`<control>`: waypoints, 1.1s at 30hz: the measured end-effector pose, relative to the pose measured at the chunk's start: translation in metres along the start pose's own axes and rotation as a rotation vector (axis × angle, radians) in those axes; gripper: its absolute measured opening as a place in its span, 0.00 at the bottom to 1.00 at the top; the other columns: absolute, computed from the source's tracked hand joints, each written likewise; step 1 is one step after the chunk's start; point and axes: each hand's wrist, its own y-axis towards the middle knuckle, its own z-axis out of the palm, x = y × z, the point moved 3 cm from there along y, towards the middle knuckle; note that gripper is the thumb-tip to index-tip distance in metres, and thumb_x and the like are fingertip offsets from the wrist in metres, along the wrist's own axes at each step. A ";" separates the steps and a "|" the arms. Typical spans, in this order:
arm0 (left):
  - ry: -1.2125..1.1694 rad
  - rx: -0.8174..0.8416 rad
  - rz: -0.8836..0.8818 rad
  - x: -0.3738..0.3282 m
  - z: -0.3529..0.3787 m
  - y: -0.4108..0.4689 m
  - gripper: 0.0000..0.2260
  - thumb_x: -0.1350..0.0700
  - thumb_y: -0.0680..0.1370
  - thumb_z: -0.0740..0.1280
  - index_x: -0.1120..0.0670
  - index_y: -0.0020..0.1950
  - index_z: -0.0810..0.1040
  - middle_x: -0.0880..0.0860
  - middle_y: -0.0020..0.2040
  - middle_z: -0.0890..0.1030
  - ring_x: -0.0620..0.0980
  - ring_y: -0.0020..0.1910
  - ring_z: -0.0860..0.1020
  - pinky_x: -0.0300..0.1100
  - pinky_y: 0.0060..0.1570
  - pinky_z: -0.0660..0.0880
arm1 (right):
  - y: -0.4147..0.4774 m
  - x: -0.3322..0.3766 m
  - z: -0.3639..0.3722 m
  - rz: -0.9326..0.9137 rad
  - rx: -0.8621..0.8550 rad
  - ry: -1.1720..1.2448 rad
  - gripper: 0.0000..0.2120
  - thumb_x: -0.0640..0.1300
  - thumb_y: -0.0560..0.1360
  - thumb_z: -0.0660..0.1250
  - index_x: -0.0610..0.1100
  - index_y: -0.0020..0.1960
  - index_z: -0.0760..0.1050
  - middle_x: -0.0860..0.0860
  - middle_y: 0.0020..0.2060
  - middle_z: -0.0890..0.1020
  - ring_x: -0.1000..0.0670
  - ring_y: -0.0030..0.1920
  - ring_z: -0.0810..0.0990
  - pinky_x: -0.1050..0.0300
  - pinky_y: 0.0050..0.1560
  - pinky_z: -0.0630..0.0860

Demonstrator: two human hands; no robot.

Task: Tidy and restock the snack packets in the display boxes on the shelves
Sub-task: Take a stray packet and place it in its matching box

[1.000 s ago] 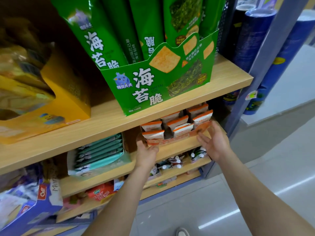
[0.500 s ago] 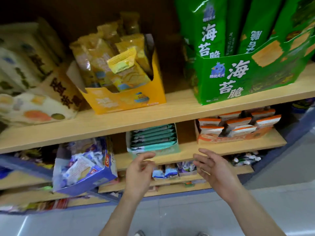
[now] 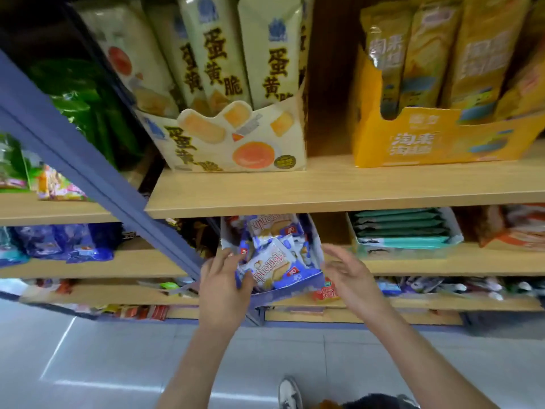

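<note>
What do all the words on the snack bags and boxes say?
"蛋黄脆": cream packets and their cream display box.
Upside-down word starting "Mo", rest unclear: white packet in the blue box.
Yellow box and its packets: too blurred to read.

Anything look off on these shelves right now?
Yes: the blue display box sits askew, front overhanging its shelf, white packets inside jumbled at mixed angles, unlike the neat teal stack beside it. Left hand grips its corner; right hand open nearby.
</note>
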 end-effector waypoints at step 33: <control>-0.202 0.135 0.020 -0.012 0.049 -0.046 0.11 0.44 0.80 0.61 0.47 0.57 0.77 0.51 0.33 0.81 0.51 0.38 0.79 0.43 0.35 0.67 | 0.021 -0.048 0.036 -0.219 -0.094 -0.152 0.29 0.48 0.75 0.71 0.53 0.74 0.65 0.50 0.72 0.67 0.50 0.68 0.72 0.45 0.67 0.72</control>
